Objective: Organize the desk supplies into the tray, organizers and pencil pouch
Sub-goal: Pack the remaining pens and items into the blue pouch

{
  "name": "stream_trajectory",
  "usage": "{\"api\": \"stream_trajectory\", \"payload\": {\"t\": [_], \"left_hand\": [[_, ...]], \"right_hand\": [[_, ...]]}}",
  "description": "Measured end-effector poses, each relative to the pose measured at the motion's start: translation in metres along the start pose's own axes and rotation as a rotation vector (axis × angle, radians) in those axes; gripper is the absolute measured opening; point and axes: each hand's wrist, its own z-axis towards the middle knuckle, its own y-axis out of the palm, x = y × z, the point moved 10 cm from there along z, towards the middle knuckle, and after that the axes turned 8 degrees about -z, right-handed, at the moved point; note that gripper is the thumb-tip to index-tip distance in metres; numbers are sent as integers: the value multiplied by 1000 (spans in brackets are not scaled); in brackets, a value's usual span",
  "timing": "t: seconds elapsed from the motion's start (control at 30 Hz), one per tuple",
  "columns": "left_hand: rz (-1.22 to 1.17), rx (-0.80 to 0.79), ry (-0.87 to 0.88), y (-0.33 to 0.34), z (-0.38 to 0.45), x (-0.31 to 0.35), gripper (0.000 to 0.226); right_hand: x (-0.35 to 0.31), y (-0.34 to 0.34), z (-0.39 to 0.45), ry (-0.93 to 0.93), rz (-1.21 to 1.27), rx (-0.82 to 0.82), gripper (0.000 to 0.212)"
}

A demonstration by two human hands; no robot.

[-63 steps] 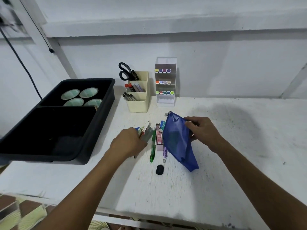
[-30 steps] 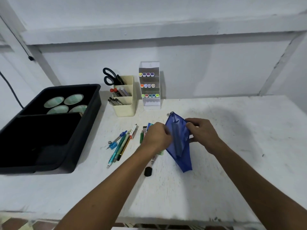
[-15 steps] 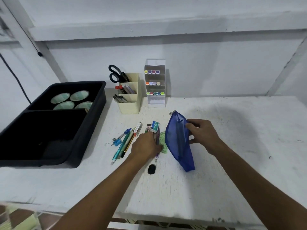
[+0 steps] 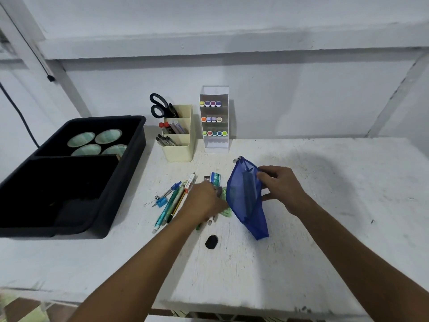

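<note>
- Head camera view looks down on a white desk (image 4: 301, 240) with both forearms reaching in from below.
- Right hand (image 4: 279, 185) pinches the upper edge of a blue mesh pencil pouch (image 4: 246, 198), thumb and fingers curled on the fabric; the pouch hangs tilted, its lower corner touching the desk, its zipper pull at the top.
- A dark, long shape shows through the mesh inside the pouch; what it is cannot be told.
- Left hand (image 4: 204, 203) lies palm down over a scatter of pens and pencils (image 4: 173, 203) just left of the pouch, fingers curled toward the items beneath; motion blur hides whether it grips anything.
- Beside that hand lie a blue compass-like tool (image 4: 163, 198), a small green-and-white box (image 4: 214, 177), and a green transparent protractor (image 4: 226, 211) partly under the pouch.
- A small black oval object (image 4: 211, 241) sits alone on the desk, nearer the camera than the pens.
- Black tray (image 4: 120, 182) stands at the left, with four pale green round items (image 4: 96, 141) in its far compartment; the near compartment is too dark to read.
- Cream stepped organizer (image 4: 180, 147) at the back holds black-handled scissors (image 4: 160, 105) and several pens.
- Just beside it to the right, a clear tiered rack (image 4: 214, 145) shows rows of coloured marker caps.
</note>
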Motion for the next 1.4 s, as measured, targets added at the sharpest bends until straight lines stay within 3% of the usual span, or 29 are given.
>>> {"api": "stream_trajectory", "payload": {"t": [0.2,0.3,0.43,0.6,0.73,0.87,1.03,1.4], "left_hand": [[-227,28,66,-32,-7,39,28],[-295,-62,83,-16,-9,53,22],[-261,-89,30,6,-1,52,24],[-223,-54,88,16,4,54,24],[-157,81,155,-2,-2,48,21],[-63,178,65,-25,0,10,15],[154,105,-83,-23,4,-38,21],[96,30,-127,-10,0,-50,27]], "right_hand": [[1,0,0,-3,-16,9,32],[-1,2,0,-12,-7,16,33],[-3,4,-2,-28,-24,18,33],[-3,2,-4,-34,-28,19,29],[-2,1,-4,-38,-37,14,30],[0,4,-4,-31,-4,0,29],[-2,12,-3,-28,1,-13,29],[-11,22,-2,-36,29,-26,28]]}}
